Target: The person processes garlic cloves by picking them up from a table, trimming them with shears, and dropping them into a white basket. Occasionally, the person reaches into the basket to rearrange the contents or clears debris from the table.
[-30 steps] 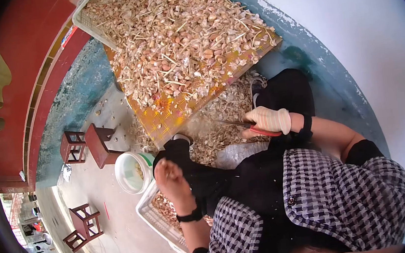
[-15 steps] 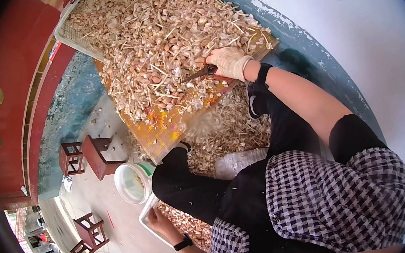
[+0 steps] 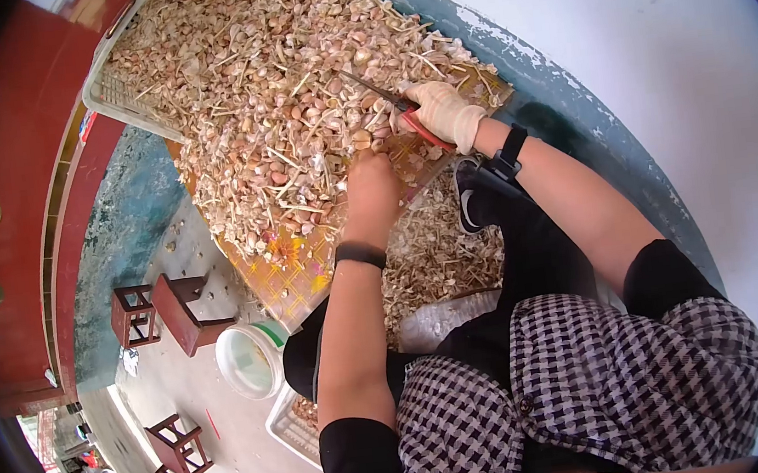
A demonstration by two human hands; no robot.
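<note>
The right hand, in a pale glove, is closed around the red handle of a cutting tool. Its dark blade points up and left over a big heap of garlic; whether it is a knife or a pair of shears is not clear. The bare left hand, with a black band at the wrist, reaches up into the near edge of the heap just beside the gloved hand. Its fingers curl down among the bulbs, and their tips are hidden, so I cannot tell whether they grip one. The garlic lies on a yellow-orange board and spreads back into a white basket at the far left. Dry skins and stalks are strewn on the floor under the board's edge, by the person's dark trouser legs. Lower left stand a white bucket, a white crate and dark wooden stools. A white wall with a chipped blue base runs along the right.
</note>
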